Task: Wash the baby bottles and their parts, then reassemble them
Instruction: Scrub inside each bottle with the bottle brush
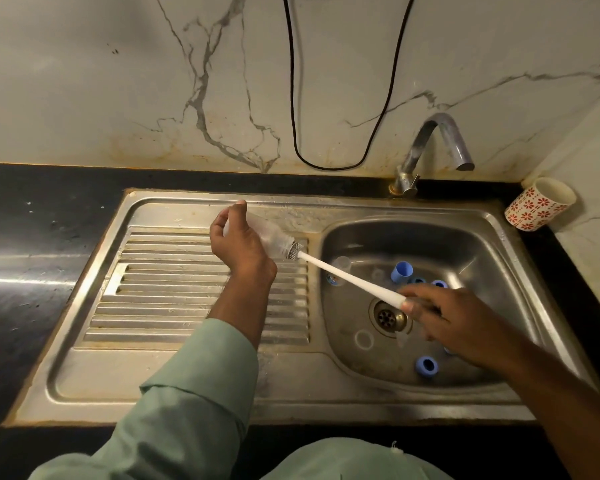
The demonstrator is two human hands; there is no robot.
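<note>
My left hand (238, 239) grips a clear baby bottle (274, 239) held on its side above the draining board, its mouth facing right. A white bottle brush (347, 276) pokes into that mouth, bristles at the opening. My right hand (458, 320) holds the brush's handle end over the sink bowl. Down in the bowl lie several blue bottle rings (427, 367) and caps (401, 271), another clear bottle (340, 270), and a clear round part (363, 340) near the drain.
The steel sink (492, 237) has a ribbed draining board (174, 299) on its left and a drain (388, 317) in the bowl. A tap (430, 147) stands behind, spout shut off. A red-patterned cup (539, 204) sits at the right corner. Black cable hangs on the wall.
</note>
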